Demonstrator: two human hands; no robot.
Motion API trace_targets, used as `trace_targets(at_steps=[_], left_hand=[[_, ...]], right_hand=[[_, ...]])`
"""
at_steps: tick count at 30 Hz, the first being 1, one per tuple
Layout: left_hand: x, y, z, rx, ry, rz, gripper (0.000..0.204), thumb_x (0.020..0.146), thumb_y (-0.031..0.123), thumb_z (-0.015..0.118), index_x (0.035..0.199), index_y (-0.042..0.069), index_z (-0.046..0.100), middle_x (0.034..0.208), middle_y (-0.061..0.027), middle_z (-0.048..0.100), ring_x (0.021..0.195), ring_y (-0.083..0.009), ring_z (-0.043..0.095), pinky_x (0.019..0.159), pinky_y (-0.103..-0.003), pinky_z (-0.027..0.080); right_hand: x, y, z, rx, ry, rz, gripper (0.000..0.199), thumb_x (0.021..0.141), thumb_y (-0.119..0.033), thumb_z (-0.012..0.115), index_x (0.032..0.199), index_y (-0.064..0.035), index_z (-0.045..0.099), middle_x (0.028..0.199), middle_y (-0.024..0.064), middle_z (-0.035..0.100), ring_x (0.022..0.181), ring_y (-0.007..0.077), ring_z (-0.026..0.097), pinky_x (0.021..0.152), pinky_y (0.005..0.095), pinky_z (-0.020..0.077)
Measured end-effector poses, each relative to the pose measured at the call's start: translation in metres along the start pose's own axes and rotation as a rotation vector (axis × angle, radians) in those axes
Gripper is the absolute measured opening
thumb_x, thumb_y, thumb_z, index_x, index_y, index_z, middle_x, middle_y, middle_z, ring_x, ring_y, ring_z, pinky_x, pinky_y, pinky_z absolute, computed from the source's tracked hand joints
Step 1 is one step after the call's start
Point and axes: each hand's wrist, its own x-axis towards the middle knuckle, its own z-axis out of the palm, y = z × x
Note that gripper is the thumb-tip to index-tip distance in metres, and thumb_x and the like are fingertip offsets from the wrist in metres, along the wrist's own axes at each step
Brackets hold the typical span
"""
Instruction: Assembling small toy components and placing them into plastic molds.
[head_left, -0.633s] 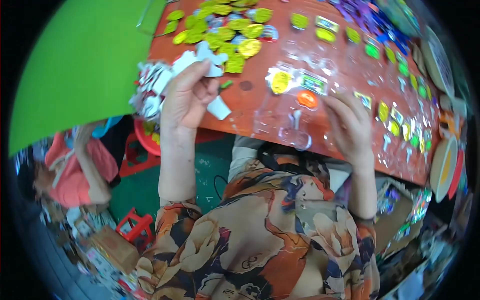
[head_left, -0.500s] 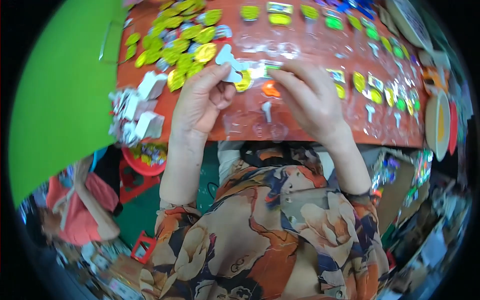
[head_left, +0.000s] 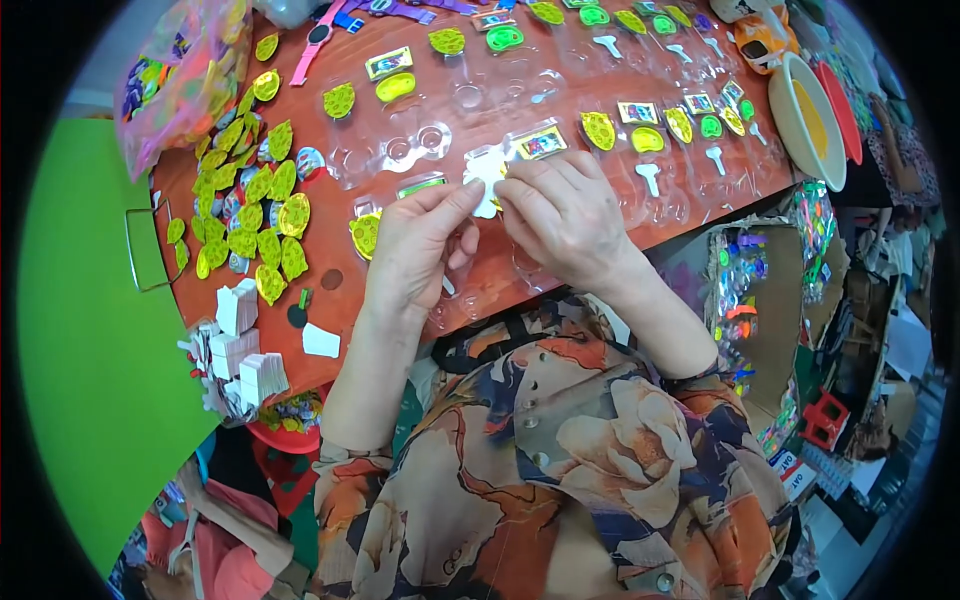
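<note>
In front of me, a small white card cut-out (head_left: pixel 487 185) with a wavy outline is pinched by the thumb and fingers of my left hand (head_left: pixel 412 245). My right hand (head_left: pixel 568 212) meets its other side with bent fingertips; a bit of yellow shows beside them. Under both hands lie clear plastic blister trays. A yellow spotted piece (head_left: pixel 364 236) sits in a tray left of my left hand, close to a green-edged piece (head_left: pixel 421 186). Beyond my right fingers is a small printed card (head_left: pixel 541 143). My hands hide part of the trays beneath.
A heap of yellow spotted pieces (head_left: pixel 243 225) covers the table's left side, with white card stacks (head_left: pixel 240 340) nearer me. Filled trays with white T-shaped pieces (head_left: pixel 648 180) stand rightward. A cream bowl (head_left: pixel 800 125) is at the right edge. A co-worker's arm (head_left: pixel 240 520) shows lower left.
My right hand has come over to the cut-out, which my left hand held alone before. The whole view has shifted, showing more of the table's far side.
</note>
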Motion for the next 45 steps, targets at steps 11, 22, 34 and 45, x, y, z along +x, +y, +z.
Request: trace_targets(at_steps=[11,22,34,45], left_hand=[[0.002,0.004,-0.014,-0.115,0.025,0.035,0.020,0.093,0.017,0.072,0.098,-0.002,0.066,0.075,-0.0040,0.065,0.051,-0.0088,0.057,0.040,-0.020,0.036],[-0.007,0.010,-0.025,-0.161,0.086,0.097,0.018,0.096,0.018,0.067,0.101,0.001,0.064,0.075,-0.0010,0.059,0.055,-0.0093,0.052,0.045,-0.023,0.033],[-0.008,0.011,-0.037,-0.186,-0.072,0.038,0.018,0.098,0.020,0.063,0.095,0.002,0.064,0.073,-0.0020,0.059,0.052,-0.0080,0.049,0.040,-0.021,0.030],[-0.019,0.009,-0.078,-0.361,0.079,0.223,0.016,0.096,0.017,0.065,0.097,0.001,0.064,0.078,-0.0041,0.064,0.056,-0.0095,0.054,0.045,-0.022,0.034]], right_hand=[[0.034,0.116,0.032,-0.361,0.009,0.088,0.015,0.087,-0.011,0.066,0.101,-0.0064,0.065,0.095,0.0065,0.065,0.088,0.0245,0.064,0.076,0.0379,0.0455],[0.040,0.078,0.024,-0.066,-0.128,0.108,0.021,0.089,-0.008,0.067,0.110,-0.0078,0.068,0.104,0.0082,0.065,0.095,0.0278,0.064,0.081,0.0383,0.0495],[0.035,0.004,0.014,0.297,-0.049,-0.141,0.031,0.077,-0.002,0.068,0.108,-0.0061,0.067,0.101,0.0074,0.064,0.095,0.0254,0.064,0.085,0.0391,0.0470],[0.067,0.033,0.062,0.050,0.136,-0.217,0.028,0.076,-0.008,0.070,0.102,-0.0067,0.063,0.094,0.0058,0.064,0.087,0.0235,0.063,0.079,0.0378,0.0451]])
